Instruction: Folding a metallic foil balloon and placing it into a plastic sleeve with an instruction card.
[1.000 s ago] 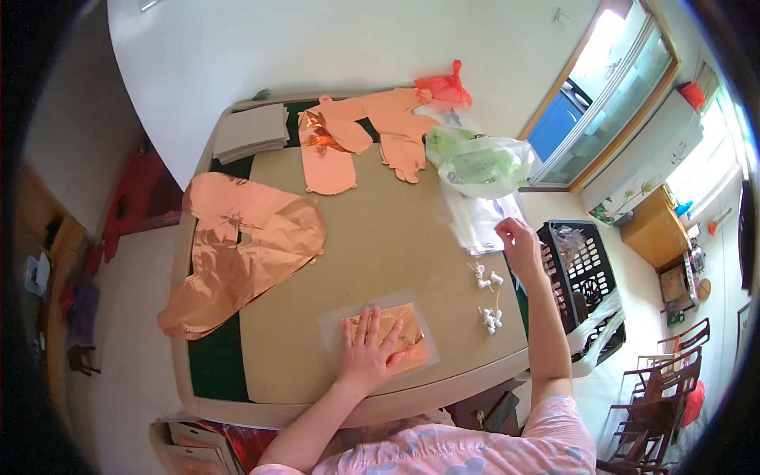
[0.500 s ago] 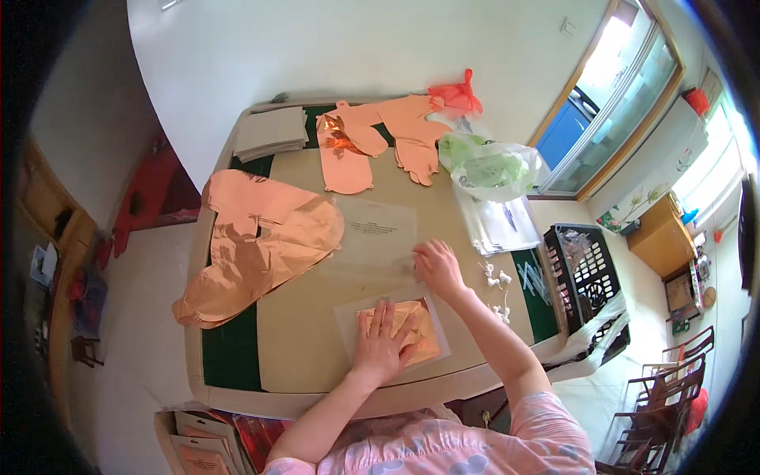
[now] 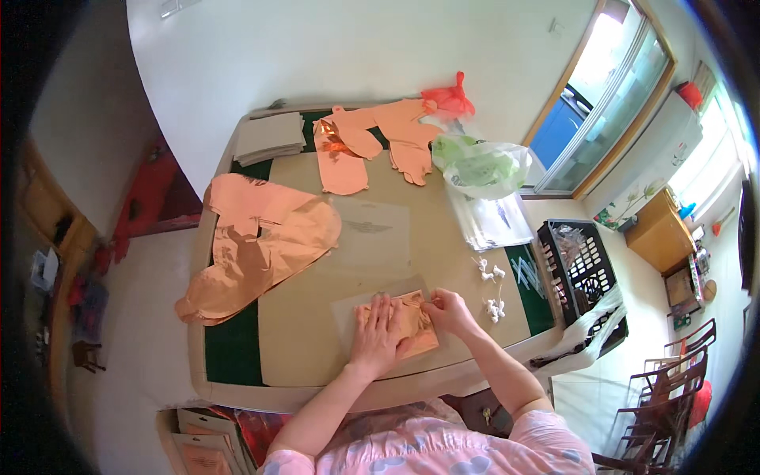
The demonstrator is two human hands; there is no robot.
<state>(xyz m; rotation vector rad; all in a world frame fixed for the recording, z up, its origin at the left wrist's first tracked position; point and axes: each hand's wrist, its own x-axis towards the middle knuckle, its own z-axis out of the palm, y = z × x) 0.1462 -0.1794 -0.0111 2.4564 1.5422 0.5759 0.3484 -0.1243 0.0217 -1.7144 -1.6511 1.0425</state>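
Observation:
My left hand lies flat, fingers stretched, on a folded copper-coloured foil balloon. Clear plastic shows around the foil's left and top edges, like a sleeve. My right hand is closed in a pinch at the foil's upper right edge, where the foil looks creased and dark. Its fingertips partly cover what they grip. Beyond my hands, another clear plastic sleeve with faint print lies on the brown board.
Large flat copper foil balloons lie at left and at the back. Grey cards are stacked back left. A plastic bag rests on clear sleeves. White ties, pale strips and a black crate are at right.
My right hand has come from the far sleeve's edge down toward me to the folded foil's upper right edge, which now looks creased. My left hand stays flat on the foil.

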